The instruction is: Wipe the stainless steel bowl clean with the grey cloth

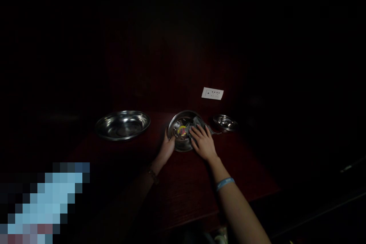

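A round steel bowl with a yellow and pink label on its inner bottom stands tilted on the dark red table, in the middle of the head view. My left hand grips its left rim, thumb on the inner side. On the right side of the bowl, my right hand presses a crumpled grey-green cloth against the inside, fingers spread over the fabric. Part of the cloth hangs past the rim to the right. Its portion under my fingers is hidden.
A wide shallow steel basin rests at the left of the table. A smaller steel dish lies to the right of the bowl. Behind, a white socket plate is on the dark red back panel.
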`<action>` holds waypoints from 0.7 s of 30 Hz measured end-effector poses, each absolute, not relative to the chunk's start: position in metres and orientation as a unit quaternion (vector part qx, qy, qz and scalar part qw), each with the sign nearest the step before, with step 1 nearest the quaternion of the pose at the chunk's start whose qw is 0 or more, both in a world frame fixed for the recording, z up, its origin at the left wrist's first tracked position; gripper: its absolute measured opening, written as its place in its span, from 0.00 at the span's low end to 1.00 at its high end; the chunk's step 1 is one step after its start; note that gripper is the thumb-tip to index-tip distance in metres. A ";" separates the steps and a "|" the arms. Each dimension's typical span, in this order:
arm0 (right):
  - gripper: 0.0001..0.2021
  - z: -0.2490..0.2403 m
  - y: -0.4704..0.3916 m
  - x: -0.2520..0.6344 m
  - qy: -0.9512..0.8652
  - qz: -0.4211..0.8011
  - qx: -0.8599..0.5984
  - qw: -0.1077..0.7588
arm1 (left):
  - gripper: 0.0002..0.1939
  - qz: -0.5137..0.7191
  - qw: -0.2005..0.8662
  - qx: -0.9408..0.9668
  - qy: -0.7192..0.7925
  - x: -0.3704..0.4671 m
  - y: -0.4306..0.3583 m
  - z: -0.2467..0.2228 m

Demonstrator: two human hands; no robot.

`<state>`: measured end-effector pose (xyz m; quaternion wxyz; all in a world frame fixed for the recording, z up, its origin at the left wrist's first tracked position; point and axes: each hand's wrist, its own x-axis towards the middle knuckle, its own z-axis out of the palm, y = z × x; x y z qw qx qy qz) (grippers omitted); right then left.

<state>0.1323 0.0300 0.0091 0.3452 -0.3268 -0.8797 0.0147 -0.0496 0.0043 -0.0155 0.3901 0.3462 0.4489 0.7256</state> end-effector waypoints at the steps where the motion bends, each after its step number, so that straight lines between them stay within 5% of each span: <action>1: 0.25 0.009 0.030 0.132 -0.877 0.016 -0.330 0.349 | 0.32 0.721 0.397 0.341 0.455 -0.049 0.005 -0.015; 13: 0.27 0.003 0.032 0.133 -0.861 0.003 -0.365 0.354 | 0.32 0.704 0.445 0.323 0.449 -0.044 0.002 -0.011; 21: 0.14 0.005 0.018 0.119 -0.859 0.002 -0.408 0.311 | 0.30 0.700 0.429 0.321 0.471 -0.047 0.010 -0.018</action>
